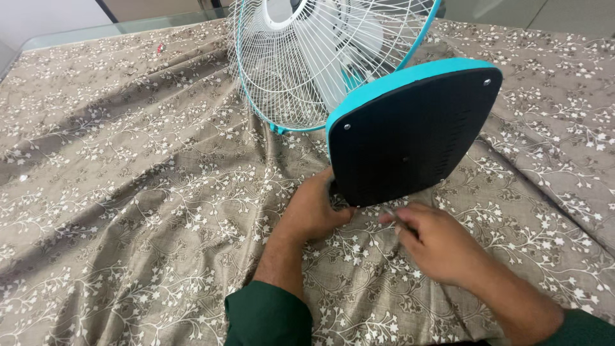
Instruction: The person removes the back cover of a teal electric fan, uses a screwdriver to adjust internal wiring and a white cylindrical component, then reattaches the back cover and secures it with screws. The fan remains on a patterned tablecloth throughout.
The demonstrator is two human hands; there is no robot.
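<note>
Table fan [320,64], laid over on floral cloth [128,192], base underside [410,134] at 12 o'clock of hands; left hand [312,210] grips base's lower edge; right hand [435,240] pinches thin metal tool (probably a screwdriver); step judged: base screws; tip needs seating.

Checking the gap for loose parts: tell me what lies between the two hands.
In the head view, only bare patterned cloth lies between the left hand and right hand, below the fan base.
</note>
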